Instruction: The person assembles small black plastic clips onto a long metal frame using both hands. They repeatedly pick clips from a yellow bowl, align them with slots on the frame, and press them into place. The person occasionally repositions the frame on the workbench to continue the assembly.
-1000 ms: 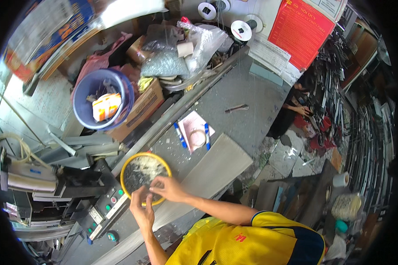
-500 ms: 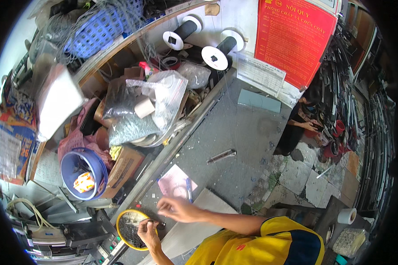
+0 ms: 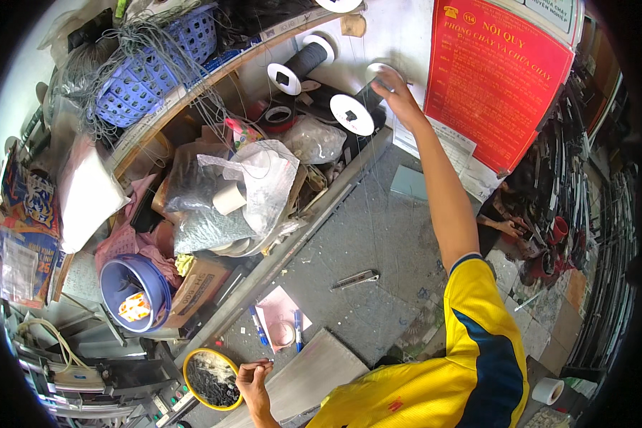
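Note:
My right arm (image 3: 446, 192) is stretched far forward to a spool of dark cord (image 3: 367, 96) with white end discs. My right hand (image 3: 399, 96) lies over that spool, its fingers bent down at the wound cord; whether a strand is between them does not show. Near the front, my left hand (image 3: 253, 385) is closed in a pinch, with a tiny pale bit at the fingertips, too small to name. Just left of it stands a yellow-rimmed bowl (image 3: 186, 378) with dark small pieces and whitish ones inside. Thin strands hang from the spools.
A second spool (image 3: 307, 60) sits further left. On the grey bench lie a box cutter (image 3: 355, 279), pink paper (image 3: 272, 308), blue markers (image 3: 258, 325) and a grey board (image 3: 314, 374). Bagged goods (image 3: 228, 192) and a blue bucket (image 3: 170, 289) line the left. A co-worker's hands (image 3: 508, 228) show beyond.
My right hand has gone from beside the left hand, over the pink paper, up and forward to the spool. The left hand has shifted slightly right and down, off the bowl.

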{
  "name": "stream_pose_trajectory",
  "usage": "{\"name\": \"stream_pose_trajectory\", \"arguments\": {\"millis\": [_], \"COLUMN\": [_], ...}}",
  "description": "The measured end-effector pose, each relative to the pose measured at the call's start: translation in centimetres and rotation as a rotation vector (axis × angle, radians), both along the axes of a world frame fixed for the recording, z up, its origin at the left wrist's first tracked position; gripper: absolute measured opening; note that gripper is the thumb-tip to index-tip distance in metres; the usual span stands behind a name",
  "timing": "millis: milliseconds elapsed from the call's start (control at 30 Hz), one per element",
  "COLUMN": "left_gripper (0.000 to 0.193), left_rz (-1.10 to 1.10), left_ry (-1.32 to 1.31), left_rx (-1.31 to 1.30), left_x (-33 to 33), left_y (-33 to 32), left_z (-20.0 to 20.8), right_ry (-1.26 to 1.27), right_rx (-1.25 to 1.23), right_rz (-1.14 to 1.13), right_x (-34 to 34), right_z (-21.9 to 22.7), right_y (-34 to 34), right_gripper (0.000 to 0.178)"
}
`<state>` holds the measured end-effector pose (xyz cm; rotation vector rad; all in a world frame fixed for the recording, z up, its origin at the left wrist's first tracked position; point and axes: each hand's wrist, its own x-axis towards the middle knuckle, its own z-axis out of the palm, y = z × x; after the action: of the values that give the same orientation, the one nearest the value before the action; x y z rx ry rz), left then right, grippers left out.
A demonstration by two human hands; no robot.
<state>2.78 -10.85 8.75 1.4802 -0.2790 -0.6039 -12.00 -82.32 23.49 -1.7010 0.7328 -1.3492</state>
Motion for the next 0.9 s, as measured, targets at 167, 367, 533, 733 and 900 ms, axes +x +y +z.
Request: {"name": "stream_pose_trajectory", "arguments": {"millis": [167, 367, 533, 733, 900], "left_gripper": [0.018, 0.017, 0.011, 0.014, 0.008], "left_rz": [-0.003, -0.019, -0.142, -0.388, -0.591], "left_ry": [-0.013, 0.02, 0.014, -0.089, 0.001], "left_rx": [0.041, 0.075, 0.131, 0.111, 0.033], "left_x": [-1.0, -0.3, 0.4, -0.7, -2.0], "left_y": [-0.4, -1.0, -4.3, -7.8, -8.4], "left_z": [0.4, 0.3, 0.8, 1.1, -0.2], "right_ry": [-0.04, -0.12, 0.017, 0.215, 0.307], "right_rx": [0.149, 0.208, 0.231, 0.398, 0.384], "right_rz": [0.057, -0.111, -0.223, -0.293, -0.35], "right_x": [-2.2, -12.7, -19.8, -24.8, -26.2], "right_z": [-2.8, -9.4, -14.3, -16.3, -16.6], "right_y": [1.1, 10.4, 21.8, 35.2, 43.6], "right_gripper": [0.032, 0.032, 0.034, 0.032, 0.031]}}
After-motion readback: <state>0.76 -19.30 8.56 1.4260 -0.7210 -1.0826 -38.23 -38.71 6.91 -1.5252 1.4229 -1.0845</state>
